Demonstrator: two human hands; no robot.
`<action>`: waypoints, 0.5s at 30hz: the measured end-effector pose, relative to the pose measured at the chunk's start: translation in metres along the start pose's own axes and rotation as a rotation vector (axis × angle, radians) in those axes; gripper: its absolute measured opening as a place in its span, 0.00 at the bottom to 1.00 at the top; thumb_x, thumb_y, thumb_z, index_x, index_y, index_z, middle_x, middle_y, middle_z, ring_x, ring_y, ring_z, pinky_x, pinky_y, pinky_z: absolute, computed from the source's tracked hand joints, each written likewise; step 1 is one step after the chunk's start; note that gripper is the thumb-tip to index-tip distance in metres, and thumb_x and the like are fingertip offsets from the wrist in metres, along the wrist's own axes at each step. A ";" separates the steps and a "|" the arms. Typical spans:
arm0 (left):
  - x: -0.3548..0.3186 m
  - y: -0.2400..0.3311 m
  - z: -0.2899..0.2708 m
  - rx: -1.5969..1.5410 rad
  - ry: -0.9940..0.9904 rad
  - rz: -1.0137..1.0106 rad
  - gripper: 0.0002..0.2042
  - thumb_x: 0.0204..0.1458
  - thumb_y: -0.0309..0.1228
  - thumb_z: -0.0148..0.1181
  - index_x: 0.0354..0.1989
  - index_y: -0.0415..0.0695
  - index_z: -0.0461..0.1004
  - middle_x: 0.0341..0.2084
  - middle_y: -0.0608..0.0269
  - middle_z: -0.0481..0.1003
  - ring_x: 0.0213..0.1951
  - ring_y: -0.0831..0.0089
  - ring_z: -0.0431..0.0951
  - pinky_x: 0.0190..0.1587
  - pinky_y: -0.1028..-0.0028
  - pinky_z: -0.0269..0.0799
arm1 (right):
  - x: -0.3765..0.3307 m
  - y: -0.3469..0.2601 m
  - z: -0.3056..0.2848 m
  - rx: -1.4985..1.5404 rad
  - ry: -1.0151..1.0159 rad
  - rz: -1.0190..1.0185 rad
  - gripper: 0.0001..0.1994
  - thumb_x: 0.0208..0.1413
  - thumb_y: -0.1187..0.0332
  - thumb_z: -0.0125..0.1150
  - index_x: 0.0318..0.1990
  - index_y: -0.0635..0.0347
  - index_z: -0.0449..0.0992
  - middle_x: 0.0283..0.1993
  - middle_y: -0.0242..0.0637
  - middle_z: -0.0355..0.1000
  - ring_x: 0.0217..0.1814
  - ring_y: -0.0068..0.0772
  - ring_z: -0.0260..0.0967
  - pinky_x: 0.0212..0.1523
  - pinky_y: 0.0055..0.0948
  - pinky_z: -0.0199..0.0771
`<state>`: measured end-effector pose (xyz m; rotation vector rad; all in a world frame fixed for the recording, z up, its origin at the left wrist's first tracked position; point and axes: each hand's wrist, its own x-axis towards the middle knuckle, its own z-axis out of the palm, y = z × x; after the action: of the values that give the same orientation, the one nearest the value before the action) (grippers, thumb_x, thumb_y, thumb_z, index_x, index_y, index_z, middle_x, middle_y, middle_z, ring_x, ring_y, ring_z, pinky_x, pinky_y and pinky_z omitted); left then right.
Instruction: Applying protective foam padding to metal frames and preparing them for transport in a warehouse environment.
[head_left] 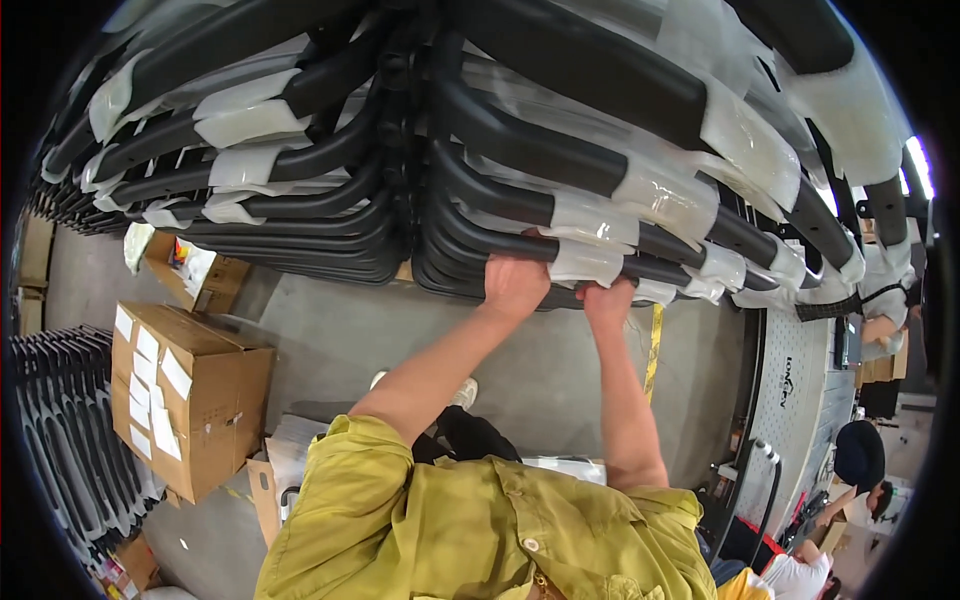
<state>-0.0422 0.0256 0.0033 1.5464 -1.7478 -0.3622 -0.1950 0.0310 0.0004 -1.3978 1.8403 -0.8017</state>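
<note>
A tall stack of black curved metal frames point(420, 190), partly wrapped in clear plastic and white foam sleeves, fills the upper picture. My left hand point(514, 283) is closed around one of the lowest frame tubes point(600, 262) near its white wrap. Just to its right, my right hand point(610, 299) grips the underside of the same low layer. Both forearms reach up from my yellow-green shirt point(480, 520) at the bottom.
A brown cardboard box point(190, 405) with white labels stands on the grey floor point(340, 335) at left, a smaller open box point(195, 275) behind it. More black frames point(60, 420) lean at far left. Other people point(860, 470) work at the right edge near a conveyor.
</note>
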 end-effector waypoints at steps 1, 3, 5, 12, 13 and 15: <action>0.000 -0.001 0.002 0.007 0.022 0.010 0.08 0.38 0.25 0.49 0.29 0.41 0.68 0.24 0.54 0.71 0.29 0.56 0.72 0.33 0.64 0.67 | 0.000 0.005 0.007 -0.175 0.225 -0.211 0.05 0.39 0.75 0.50 0.24 0.64 0.73 0.18 0.40 0.71 0.16 0.28 0.67 0.18 0.29 0.65; -0.001 0.000 -0.001 0.012 0.049 0.019 0.08 0.37 0.25 0.49 0.29 0.41 0.69 0.25 0.55 0.71 0.29 0.55 0.72 0.33 0.64 0.67 | 0.001 0.011 0.010 -0.350 0.450 -0.427 0.06 0.36 0.77 0.49 0.23 0.64 0.73 0.19 0.40 0.71 0.18 0.30 0.68 0.20 0.31 0.66; 0.000 0.006 -0.009 0.012 0.053 0.077 0.07 0.38 0.25 0.49 0.28 0.43 0.69 0.27 0.57 0.70 0.29 0.56 0.71 0.33 0.64 0.67 | 0.001 0.014 0.008 -0.341 0.474 -0.380 0.05 0.36 0.77 0.50 0.23 0.65 0.73 0.19 0.39 0.70 0.19 0.30 0.68 0.20 0.29 0.65; -0.002 0.005 -0.011 0.002 0.111 0.081 0.07 0.38 0.26 0.49 0.27 0.43 0.70 0.28 0.58 0.70 0.30 0.59 0.71 0.33 0.65 0.67 | -0.033 -0.015 -0.024 0.146 0.189 0.005 0.05 0.46 0.72 0.52 0.26 0.65 0.71 0.17 0.36 0.68 0.18 0.23 0.66 0.19 0.23 0.64; -0.001 0.006 -0.013 0.010 0.139 0.086 0.06 0.39 0.26 0.49 0.27 0.44 0.70 0.28 0.58 0.70 0.30 0.60 0.72 0.33 0.65 0.67 | -0.032 -0.006 -0.041 0.216 0.201 0.025 0.07 0.49 0.70 0.51 0.28 0.65 0.71 0.17 0.35 0.69 0.18 0.21 0.65 0.19 0.21 0.64; -0.001 0.007 -0.013 0.009 0.172 0.089 0.06 0.39 0.27 0.49 0.27 0.44 0.70 0.28 0.59 0.71 0.30 0.60 0.72 0.33 0.66 0.67 | -0.032 -0.001 -0.064 0.278 0.216 0.041 0.08 0.52 0.68 0.49 0.30 0.64 0.70 0.18 0.33 0.69 0.18 0.20 0.65 0.19 0.20 0.64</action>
<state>-0.0378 0.0313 0.0162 1.4555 -1.6792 -0.1726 -0.2402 0.0662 0.0424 -1.1304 1.8250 -1.1756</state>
